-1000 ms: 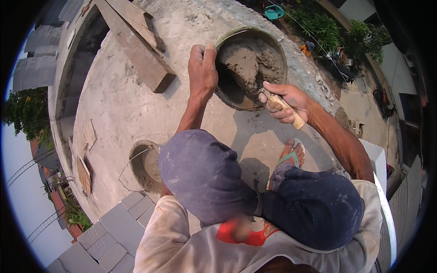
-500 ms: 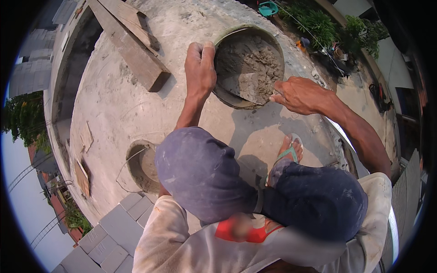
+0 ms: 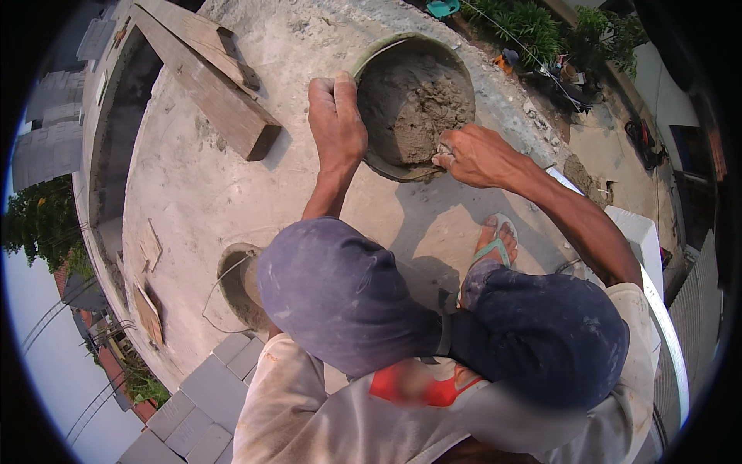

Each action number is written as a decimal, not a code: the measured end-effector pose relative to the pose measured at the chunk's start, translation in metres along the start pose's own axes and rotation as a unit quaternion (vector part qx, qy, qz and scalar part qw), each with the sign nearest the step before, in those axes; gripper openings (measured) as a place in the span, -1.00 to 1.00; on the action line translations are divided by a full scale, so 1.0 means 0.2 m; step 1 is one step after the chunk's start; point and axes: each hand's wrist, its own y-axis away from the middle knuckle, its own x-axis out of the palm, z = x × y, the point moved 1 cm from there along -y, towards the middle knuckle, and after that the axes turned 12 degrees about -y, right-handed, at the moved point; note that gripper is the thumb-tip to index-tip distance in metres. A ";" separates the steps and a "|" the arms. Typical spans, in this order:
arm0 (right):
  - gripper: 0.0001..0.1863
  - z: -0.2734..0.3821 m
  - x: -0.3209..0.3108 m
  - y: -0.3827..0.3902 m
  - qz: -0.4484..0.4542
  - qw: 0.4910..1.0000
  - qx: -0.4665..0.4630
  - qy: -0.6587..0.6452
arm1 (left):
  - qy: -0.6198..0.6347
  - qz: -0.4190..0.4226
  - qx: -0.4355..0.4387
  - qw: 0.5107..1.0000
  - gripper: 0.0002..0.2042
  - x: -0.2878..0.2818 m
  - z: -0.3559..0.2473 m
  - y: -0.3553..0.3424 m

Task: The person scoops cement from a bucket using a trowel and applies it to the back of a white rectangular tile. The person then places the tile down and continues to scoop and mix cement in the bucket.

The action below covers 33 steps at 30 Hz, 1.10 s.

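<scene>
- I see a broad, pale grey concrete slab (image 3: 232,178), rough and stained; everything else I place against the round basin that sits on its far part.
- The round, green-rimmed basin of wet grey mortar (image 3: 413,100) lies flat on that slab, the mortar heaped toward its near right side.
- Left of the basin, well apart, two long weathered wooden planks (image 3: 209,85) lie stacked at an angle.
- Nearer to me than the basin, my two bent knees in dusty dark blue cloth (image 3: 340,294) fill the lower middle.
- Near the basin's lower right, my foot in a green-strapped sandal (image 3: 495,240) stands on the slab.
- Down and left of the basin, near my knee, a smaller round shallow pan (image 3: 236,282) sits with a thin wire beside it.
- My left hand (image 3: 336,124) rests on the basin's left rim, fingers curled over the edge and gripping it.
- My right hand (image 3: 475,155) is at the basin's near right edge, fingers closed tightly around something mortar-caked; I cannot tell what it is.
</scene>
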 end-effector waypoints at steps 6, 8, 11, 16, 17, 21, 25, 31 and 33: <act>-0.51 0.00 0.02 0.01 0.022 0.990 -0.010 -0.140 | 0.012 0.011 0.002 1.000 -0.66 -0.02 0.03 0.00; -0.50 -0.02 0.03 0.03 -0.005 0.986 -0.032 -0.165 | 0.014 0.010 0.001 1.000 -0.67 -0.02 0.07 0.01; -0.51 -0.06 0.05 0.06 -0.025 0.977 -0.044 -0.206 | 0.019 0.014 0.003 1.000 -0.67 -0.04 0.05 -0.02; -0.54 -0.16 0.09 0.14 -0.056 0.960 -0.074 -0.264 | 0.051 0.031 0.018 0.998 -0.66 0.02 0.04 -0.05; -0.53 -0.18 0.12 0.14 -0.066 0.955 -0.087 -0.277 | 0.061 0.034 0.029 0.997 -0.66 0.02 0.04 -0.05; -0.50 -0.22 0.14 0.16 -0.069 0.944 -0.088 -0.312 | 0.094 0.053 0.000 0.994 -0.70 -0.01 0.02 -0.06; -0.50 -0.32 0.15 0.31 -0.121 0.935 -0.048 -0.331 | 0.103 0.066 -0.025 0.992 -0.76 0.00 -0.03 -0.04; -0.53 -0.49 0.02 0.69 -0.127 0.915 0.152 -0.351 | 0.096 0.082 -0.033 0.991 -0.74 -0.03 0.12 -0.10; -0.54 -0.55 -0.02 0.78 -0.144 0.896 0.195 -0.373 | 0.095 0.065 -0.015 0.993 -0.74 -0.04 0.10 -0.10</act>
